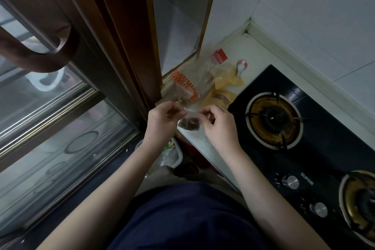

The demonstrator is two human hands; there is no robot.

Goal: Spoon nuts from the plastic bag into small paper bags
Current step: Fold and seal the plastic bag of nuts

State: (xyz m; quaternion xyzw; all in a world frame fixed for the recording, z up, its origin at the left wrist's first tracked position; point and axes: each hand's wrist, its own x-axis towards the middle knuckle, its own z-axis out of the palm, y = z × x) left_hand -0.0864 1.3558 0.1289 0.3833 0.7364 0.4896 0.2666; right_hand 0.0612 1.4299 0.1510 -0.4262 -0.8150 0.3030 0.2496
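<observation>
Left hand (pixel 162 116) and right hand (pixel 218 123) each pinch top edge of small clear bag (pixel 189 122) between curled fingers, above near table (pixel 194 138) edge. Bag translucent, dark brown nuts (pixel 188 123) clustered at bottom. Orange-patterned plastic bag (pixel 183 85), tan paper bags (pixel 220 95), spoon (pixel 241 67) lie behind on table, left of gas stove (pixel 304 138).

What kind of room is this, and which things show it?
Most likely a home kitchen: a black gas stove with burners and knobs is set into a white countertop, white wall tiles rise behind it, and a spoon lies nearby.
</observation>
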